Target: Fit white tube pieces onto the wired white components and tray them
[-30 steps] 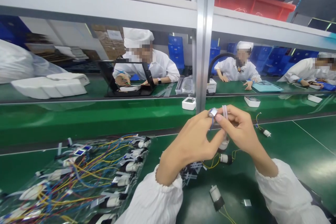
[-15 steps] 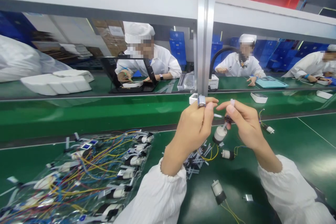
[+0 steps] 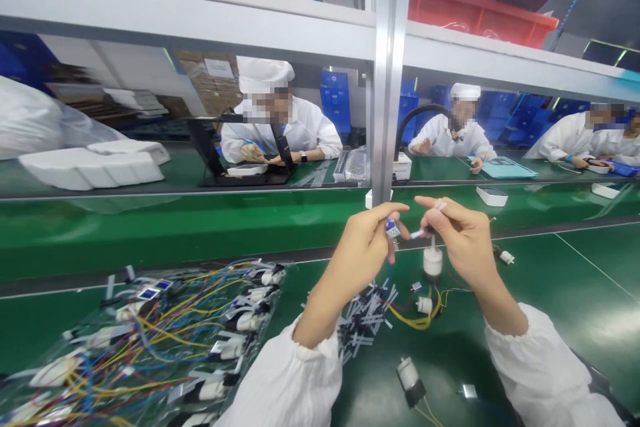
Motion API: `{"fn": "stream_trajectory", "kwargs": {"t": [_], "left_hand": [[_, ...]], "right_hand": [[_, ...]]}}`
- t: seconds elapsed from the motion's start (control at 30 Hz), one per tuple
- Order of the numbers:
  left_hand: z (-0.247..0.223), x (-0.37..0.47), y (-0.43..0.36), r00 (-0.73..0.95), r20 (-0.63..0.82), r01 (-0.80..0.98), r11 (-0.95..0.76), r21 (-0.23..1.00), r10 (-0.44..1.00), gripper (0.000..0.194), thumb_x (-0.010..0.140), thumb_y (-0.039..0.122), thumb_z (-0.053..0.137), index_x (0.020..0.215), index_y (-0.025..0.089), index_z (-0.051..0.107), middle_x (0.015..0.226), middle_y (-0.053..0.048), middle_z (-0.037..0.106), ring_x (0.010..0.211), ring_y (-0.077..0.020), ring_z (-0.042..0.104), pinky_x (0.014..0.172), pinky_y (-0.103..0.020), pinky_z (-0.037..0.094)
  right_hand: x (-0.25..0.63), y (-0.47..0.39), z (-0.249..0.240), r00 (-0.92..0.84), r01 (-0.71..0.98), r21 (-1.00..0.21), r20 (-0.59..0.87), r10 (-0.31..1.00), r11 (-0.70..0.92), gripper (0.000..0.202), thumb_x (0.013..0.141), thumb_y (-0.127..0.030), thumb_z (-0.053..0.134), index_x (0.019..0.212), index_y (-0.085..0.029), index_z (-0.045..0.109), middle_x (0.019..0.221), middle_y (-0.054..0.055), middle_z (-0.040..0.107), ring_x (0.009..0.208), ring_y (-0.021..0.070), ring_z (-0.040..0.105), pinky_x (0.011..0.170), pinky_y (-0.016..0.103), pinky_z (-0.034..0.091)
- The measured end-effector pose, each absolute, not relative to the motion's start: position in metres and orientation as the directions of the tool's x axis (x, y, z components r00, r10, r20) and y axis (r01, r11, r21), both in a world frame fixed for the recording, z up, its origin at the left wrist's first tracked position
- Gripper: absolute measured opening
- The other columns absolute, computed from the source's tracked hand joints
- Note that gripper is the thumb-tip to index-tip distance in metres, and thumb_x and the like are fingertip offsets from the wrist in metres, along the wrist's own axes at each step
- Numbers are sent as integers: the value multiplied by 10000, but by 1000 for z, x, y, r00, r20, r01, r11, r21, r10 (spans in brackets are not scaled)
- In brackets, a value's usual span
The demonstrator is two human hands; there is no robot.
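Observation:
Pinched in my left hand (image 3: 365,243) is a small silver-and-blue block (image 3: 393,228), its metal face turned toward me. My right hand (image 3: 463,233) has thumb and forefinger closed on a pale thin tube (image 3: 440,205). Below those fingers hangs a small white-and-black motor pump (image 3: 433,263), upright, with yellow wires trailing down. A short pale tube end (image 3: 417,234) points from the right fingers toward the block; whether they touch I cannot tell. Under my hands lies a pile of short grey tube pieces (image 3: 367,313).
On the left, a clear plastic sheet bears several wired pumps (image 3: 247,321). Loose pumps (image 3: 411,377) and a small silver block (image 3: 469,391) lie on the green table (image 3: 565,320). A metal post (image 3: 387,80) rises ahead. Co-workers (image 3: 280,120) sit across.
My left hand has turned, bringing the silver-and-blue block down toward the tube end. The hanging pump has swung slightly right and lower. The view has tilted up a little.

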State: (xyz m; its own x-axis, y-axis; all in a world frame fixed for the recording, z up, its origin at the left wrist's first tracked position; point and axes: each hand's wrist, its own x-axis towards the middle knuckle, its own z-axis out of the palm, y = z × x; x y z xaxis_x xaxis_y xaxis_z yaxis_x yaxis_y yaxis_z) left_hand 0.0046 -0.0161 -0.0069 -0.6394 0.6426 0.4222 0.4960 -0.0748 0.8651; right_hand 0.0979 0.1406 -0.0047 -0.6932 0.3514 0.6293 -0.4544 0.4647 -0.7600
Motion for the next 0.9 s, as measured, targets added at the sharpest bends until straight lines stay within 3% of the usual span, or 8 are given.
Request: {"fn": "stream_trajectory", "kwargs": {"t": [0.1,0.2,0.4,0.5,0.7,0.9], "left_hand": [[-6,5,-13,-666,310,278,-160,947,679,350,1009,342,501,1240,128,654,841,-54,738,410,-108,572,414,-240,386],[-7,2,-8,-736,225,119,-205,971,638,315,951,305,545,1199,138,645,805,-43,727,380,-96,542,359,-216,271],[-12,-5,0,-776,43,-83,-170,982,629,294,838,201,592,1123,126,595,607,35,601,360,-66,410,380,-183,216],[-13,-3,4,-751,9,-125,-155,980,661,271,891,224,579,1143,140,528,534,71,516,368,-65,351,392,-168,190],[-14,5,10,-787,-23,-175,-187,967,616,223,968,287,594,1112,180,461,571,117,427,394,-39,282,422,-147,191],[-12,9,2,-782,157,-23,-279,960,603,279,988,340,563,1187,144,553,681,68,487,452,-51,335,459,-183,246]], "right_hand": [[97,138,-5,-734,-473,-830,556,389,295,319,841,-496,826,981,-211,793,719,13,723,630,171,678,604,314,578],[95,135,-6,-770,-466,-864,503,392,192,340,777,-476,882,892,-197,725,703,19,737,637,170,701,594,283,574],[88,131,-12,-778,-442,-865,502,379,238,409,780,-540,859,794,-188,651,673,-7,657,607,127,612,579,251,514],[88,131,-12,-777,-437,-865,500,382,245,418,769,-532,870,752,-180,645,662,-25,604,596,106,561,565,236,481],[91,134,-8,-832,-391,-900,435,344,192,426,743,-553,883,765,-189,663,623,-15,657,554,134,620,545,264,543],[87,137,-9,-791,-421,-864,498,355,275,412,777,-555,859,736,-177,702,565,-30,593,470,91,478,457,240,403]]}}
